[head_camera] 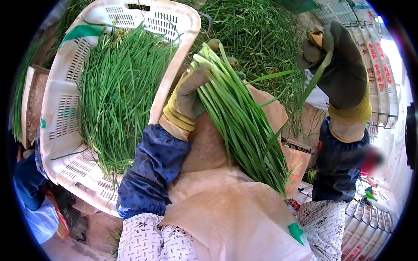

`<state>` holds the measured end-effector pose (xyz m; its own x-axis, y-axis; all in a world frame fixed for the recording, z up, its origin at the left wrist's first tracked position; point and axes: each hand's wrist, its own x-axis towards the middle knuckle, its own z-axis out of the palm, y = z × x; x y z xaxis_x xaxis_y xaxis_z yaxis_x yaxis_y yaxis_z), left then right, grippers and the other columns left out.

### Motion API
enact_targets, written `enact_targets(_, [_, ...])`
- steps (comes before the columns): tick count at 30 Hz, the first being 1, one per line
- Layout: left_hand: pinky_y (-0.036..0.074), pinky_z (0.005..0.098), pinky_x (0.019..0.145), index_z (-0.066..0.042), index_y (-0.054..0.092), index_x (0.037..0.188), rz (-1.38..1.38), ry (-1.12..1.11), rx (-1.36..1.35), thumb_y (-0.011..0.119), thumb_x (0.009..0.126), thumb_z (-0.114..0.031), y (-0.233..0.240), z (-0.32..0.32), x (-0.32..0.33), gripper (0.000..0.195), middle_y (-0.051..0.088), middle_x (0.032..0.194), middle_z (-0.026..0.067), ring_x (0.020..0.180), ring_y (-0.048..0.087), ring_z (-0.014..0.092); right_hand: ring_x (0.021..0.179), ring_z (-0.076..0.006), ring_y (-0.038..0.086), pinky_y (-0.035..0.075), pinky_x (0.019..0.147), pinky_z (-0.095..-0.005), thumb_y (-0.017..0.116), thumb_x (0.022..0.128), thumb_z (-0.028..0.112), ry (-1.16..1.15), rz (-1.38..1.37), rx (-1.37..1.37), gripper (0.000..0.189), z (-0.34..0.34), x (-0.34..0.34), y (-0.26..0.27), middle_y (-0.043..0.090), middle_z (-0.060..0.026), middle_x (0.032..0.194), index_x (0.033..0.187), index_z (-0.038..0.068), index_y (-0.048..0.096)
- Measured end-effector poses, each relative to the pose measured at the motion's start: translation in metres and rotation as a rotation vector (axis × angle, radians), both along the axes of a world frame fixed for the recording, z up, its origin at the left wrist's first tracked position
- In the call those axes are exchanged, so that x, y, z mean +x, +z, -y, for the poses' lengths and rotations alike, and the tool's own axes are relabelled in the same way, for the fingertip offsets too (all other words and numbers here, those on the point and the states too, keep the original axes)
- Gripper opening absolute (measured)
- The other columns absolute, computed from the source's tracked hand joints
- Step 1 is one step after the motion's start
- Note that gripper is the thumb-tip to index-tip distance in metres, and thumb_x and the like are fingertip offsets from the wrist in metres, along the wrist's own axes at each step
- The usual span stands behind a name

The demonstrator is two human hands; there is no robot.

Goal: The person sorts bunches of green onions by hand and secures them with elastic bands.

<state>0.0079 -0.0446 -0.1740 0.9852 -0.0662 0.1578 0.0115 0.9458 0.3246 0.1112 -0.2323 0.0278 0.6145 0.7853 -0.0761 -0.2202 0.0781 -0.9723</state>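
My left hand, in a yellow glove with a dark coated palm, grips a bunch of garlic chives near its pale stem ends. The green leaves slant down to the right over the tan apron on my lap. My right hand, gloved alike, is raised apart from the bunch on the right. Between its thumb and fingers it pinches a single long chive leaf, which trails down across the bunch. Something small and tan shows among its fingers; whether it is a bare fingertip cannot be told.
At my left stands a white slotted plastic crate with many chives inside. Loose chive leaves cover the floor ahead. Stacked white crates bearing red writing line the right side. Part of another person shows at lower left.
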Motion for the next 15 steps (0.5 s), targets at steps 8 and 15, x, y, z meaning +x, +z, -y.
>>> enact_targets(8, [0.055, 0.0354, 0.082, -0.001, 0.04, 0.134, -0.218, 0.141, 0.206, 0.063, 0.088, -0.021, 0.028, 0.0, -0.008, 0.055, 0.063, 0.103, 0.0144, 0.092, 0.064, 0.024, 0.07, -0.0245, 0.066, 0.052, 0.059, -0.0303, 0.061, 0.086, 0.009, 0.054, -0.045, -0.469, 0.013, -0.049, -0.08, -0.016, 0.066, -0.0213, 0.08, 0.081, -0.003, 0.061])
enact_targets(15, [0.056, 0.0397, 0.079, 0.003, 0.04, 0.132, -0.191, 0.066, 0.14, 0.062, 0.082, -0.012, 0.01, -0.007, -0.004, 0.057, 0.061, 0.088, 0.0129, 0.087, 0.066, 0.03, 0.08, -0.0288, 0.068, 0.055, 0.068, -0.036, 0.071, 0.085, 0.015, 0.66, -0.183, -0.162, 0.015, 0.011, -0.089, -0.011, 0.069, -0.0179, 0.095, 0.089, 0.002, 0.066])
